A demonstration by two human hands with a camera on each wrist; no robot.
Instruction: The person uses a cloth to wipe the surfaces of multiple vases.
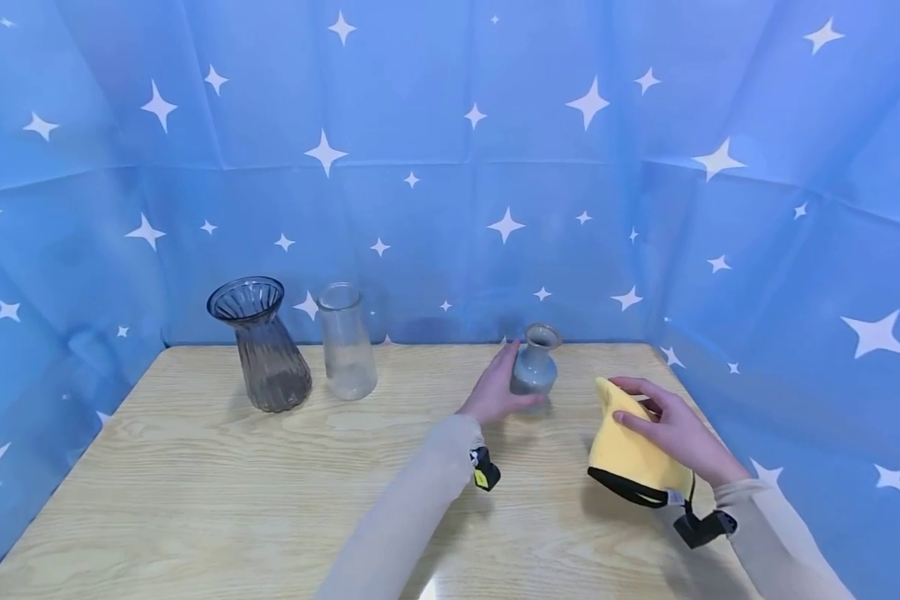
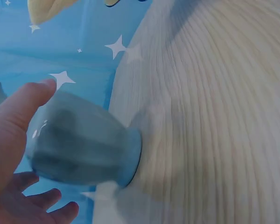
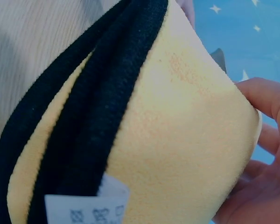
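In the head view my left hand (image 1: 495, 392) is around a small blue-grey vase (image 1: 535, 371) at the back of the table. Its thumb lies along one side of the vase's body (image 2: 81, 140) in the left wrist view, while the fingers (image 2: 46, 200) stand loosely spread at the other side with a gap showing. The vase stands with its base towards the tabletop. My right hand (image 1: 671, 425) pinches a yellow cloth (image 1: 633, 442) with a black edge and a white label, hanging above the table at the right. Folds of the cloth fill most of the right wrist view.
A dark fluted glass vase (image 1: 273, 358) and a clear glass vase (image 1: 347, 346) stand side by side at the back left of the wooden table (image 1: 217, 500). A blue curtain (image 1: 405, 100) with white stars surrounds the back and sides.
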